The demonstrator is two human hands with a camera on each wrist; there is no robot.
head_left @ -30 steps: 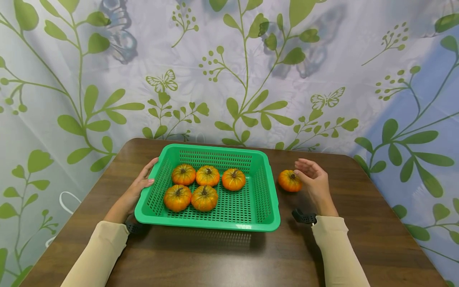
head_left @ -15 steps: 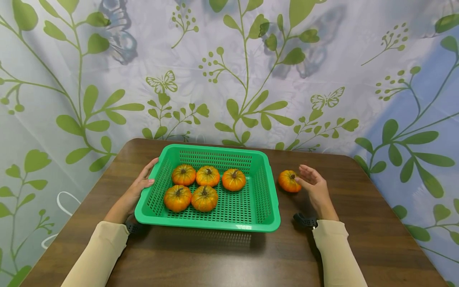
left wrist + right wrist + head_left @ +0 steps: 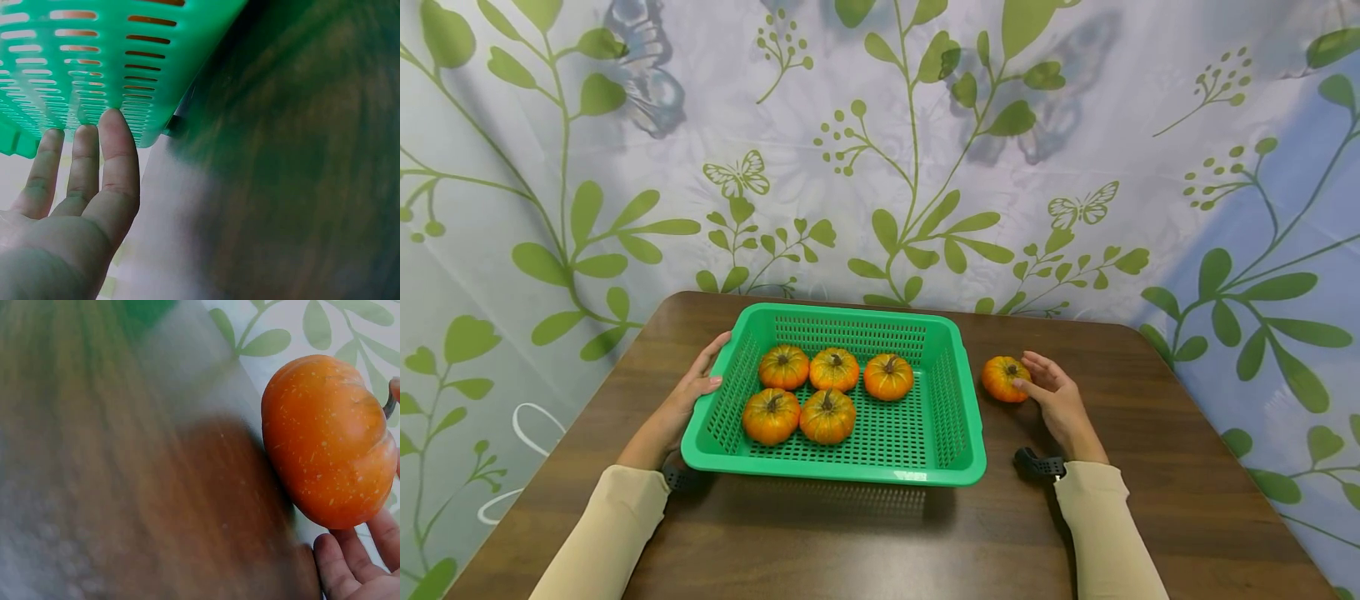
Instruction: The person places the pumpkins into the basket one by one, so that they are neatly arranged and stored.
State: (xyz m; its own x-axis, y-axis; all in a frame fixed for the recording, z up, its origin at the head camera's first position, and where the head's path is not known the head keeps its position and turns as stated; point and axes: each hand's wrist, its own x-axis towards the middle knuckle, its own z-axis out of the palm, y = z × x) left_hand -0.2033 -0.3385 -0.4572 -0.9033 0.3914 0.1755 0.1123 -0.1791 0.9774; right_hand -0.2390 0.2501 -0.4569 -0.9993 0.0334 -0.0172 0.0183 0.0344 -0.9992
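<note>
My left hand (image 3: 683, 400) is at the left end of a green plastic basket (image 3: 966, 400), thumb and fingers touching its rim. The left wrist view shows straight fingers (image 3: 119, 156) against the slotted outer wall. Inside, several small orange pumpkins (image 3: 828, 415) stand stem-up, grouped toward the left. Another small pumpkin (image 3: 1004, 380) sits on the table right of the basket. My right hand (image 3: 1060, 404) is at its right side, thumb on the near side and fingers on the far side. In the right wrist view, loosely extended fingers (image 3: 334, 562) lie close to that pumpkin; firm contact cannot be told.
The brown wooden table (image 3: 880, 542) carries the basket. Behind it hangs a pale cloth (image 3: 820, 75) printed with green leaves and butterflies. Black straps with devices (image 3: 1039, 463) sit at both wrists. A white cable (image 3: 529, 421) hangs beyond the left table edge.
My right hand has lowered and come in closer around the right side of the lone pumpkin. The left hand, the basket and the pumpkins stay in place.
</note>
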